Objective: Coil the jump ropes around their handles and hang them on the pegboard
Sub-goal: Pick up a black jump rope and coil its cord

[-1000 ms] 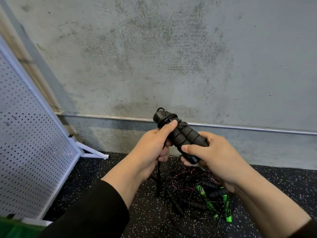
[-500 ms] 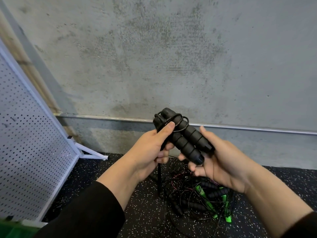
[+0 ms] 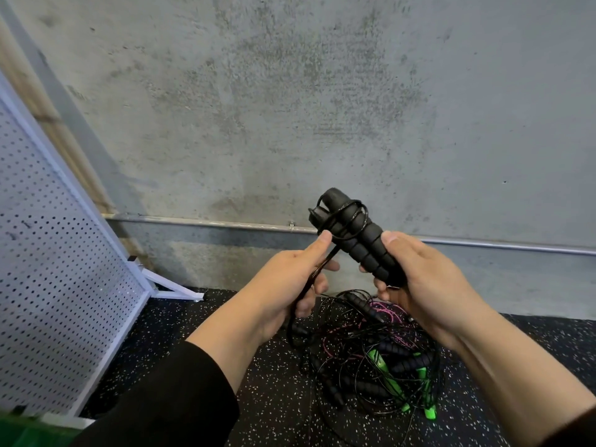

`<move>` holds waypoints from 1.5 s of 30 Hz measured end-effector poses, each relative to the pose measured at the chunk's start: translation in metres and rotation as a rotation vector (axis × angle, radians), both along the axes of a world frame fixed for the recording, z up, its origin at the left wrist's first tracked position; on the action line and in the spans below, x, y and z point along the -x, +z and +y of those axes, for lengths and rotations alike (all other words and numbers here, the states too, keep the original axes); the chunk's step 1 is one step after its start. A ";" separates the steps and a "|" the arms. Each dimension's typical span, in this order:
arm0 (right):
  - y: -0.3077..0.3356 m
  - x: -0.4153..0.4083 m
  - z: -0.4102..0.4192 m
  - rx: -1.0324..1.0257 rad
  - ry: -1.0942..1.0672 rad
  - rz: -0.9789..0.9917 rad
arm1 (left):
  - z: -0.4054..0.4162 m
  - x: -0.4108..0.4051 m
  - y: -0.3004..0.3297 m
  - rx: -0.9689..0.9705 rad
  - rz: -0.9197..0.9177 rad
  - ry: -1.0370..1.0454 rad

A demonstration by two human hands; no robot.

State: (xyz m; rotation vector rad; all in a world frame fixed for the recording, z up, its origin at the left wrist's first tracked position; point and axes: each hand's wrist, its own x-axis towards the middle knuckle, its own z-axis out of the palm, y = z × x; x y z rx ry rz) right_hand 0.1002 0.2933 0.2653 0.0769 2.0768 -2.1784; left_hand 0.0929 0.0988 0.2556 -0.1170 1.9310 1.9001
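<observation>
- head view: your right hand (image 3: 429, 285) grips the lower end of the pair of ribbed black foam jump-rope handles (image 3: 361, 240), fingers curled under them and the thumb pressed along the side; the handles are held together, tilted up and to the left in front of the grey concrete wall (image 3: 290, 108).
- your left hand (image 3: 287, 285) pinches the thin black rope cord (image 3: 325, 262) between thumb and forefinger just below the handles' upper end, the other fingers curled loosely round the cord as it trails down towards the floor.
- compared with a second ago, your right hand has slid from over the middle of the handles to their lower end, and a loose loop of cord now lies around the upper end; your left thumb has stayed at that end.
- that likely means the coiling has only just begun: few wraps are on, most of the cord hangs free, and hanging is not yet due.
- below your hands, the tangled pile of black, pink and green jump ropes (image 3: 380, 359) lies on the speckled black rubber floor (image 3: 274, 398), so more ropes seem to be waiting.
- the white perforated pegboard (image 3: 58, 269) stands at your left, leaning on its frame, well apart from the handles; i can see no hooks on it.
</observation>
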 end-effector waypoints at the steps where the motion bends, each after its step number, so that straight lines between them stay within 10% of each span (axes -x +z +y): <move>1: 0.001 -0.001 -0.002 -0.104 -0.011 0.047 | -0.001 0.001 0.000 0.025 -0.015 -0.007; 15: -0.017 -0.005 -0.014 -0.864 0.032 0.404 | 0.005 0.001 -0.005 -0.103 -0.072 0.128; 19: -0.009 -0.003 -0.009 -0.595 0.038 0.270 | 0.005 0.002 -0.004 -0.198 -0.040 0.123; 23: 0.000 -0.002 -0.003 0.213 0.053 -0.243 | 0.005 0.000 -0.002 -0.223 0.015 0.058; 27: 0.006 -0.007 0.001 0.395 0.286 -0.503 | 0.006 -0.002 0.001 -0.231 0.043 0.035; 36: 0.012 -0.002 -0.002 0.424 0.184 -0.178 | -0.001 0.006 0.003 -0.215 0.212 -0.042; 45: 0.029 0.001 0.014 0.337 -0.026 0.079 | -0.008 0.006 0.010 0.207 0.432 0.022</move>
